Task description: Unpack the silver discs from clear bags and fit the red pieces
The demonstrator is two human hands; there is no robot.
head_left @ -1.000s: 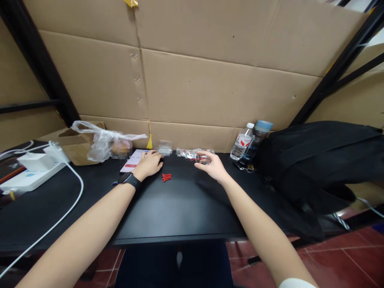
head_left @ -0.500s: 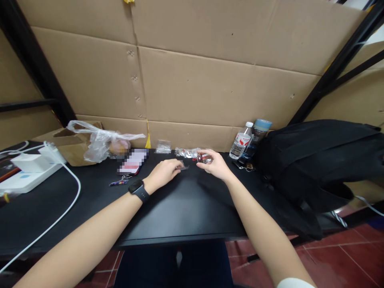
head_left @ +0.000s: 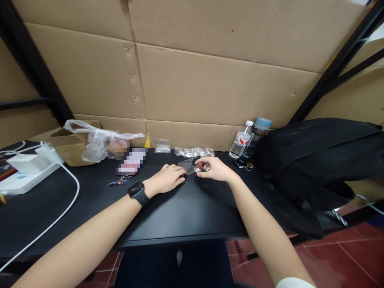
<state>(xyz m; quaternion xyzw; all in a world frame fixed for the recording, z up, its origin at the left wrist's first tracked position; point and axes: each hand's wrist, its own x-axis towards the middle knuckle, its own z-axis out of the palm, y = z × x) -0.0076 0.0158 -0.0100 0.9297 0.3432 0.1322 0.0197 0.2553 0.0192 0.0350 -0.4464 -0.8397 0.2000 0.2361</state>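
My left hand (head_left: 168,179), with a black watch (head_left: 138,193) on its wrist, rests on the black table (head_left: 180,208) with its fingers curled, pinching the edge of a small clear plastic bag (head_left: 186,165). My right hand (head_left: 214,169) is closed on a small red and silver part (head_left: 199,168) right beside that bag. Behind the hands, by the cardboard wall, lies a row of clear packets with red and silver parts (head_left: 194,152) and one more small clear bag (head_left: 163,146).
A phone (head_left: 132,161) and a small keychain (head_left: 119,183) lie left of the hands. Further left are a plastic bag (head_left: 99,141) on a cardboard box, white power adapters (head_left: 27,168) and a white cable (head_left: 60,216). Two bottles (head_left: 249,138) and a black backpack (head_left: 318,160) stand at the right.
My left hand moved right from the phone to the middle and took hold of a clear bag. My right hand came slightly nearer with its part. The red pieces on the table are no longer seen.
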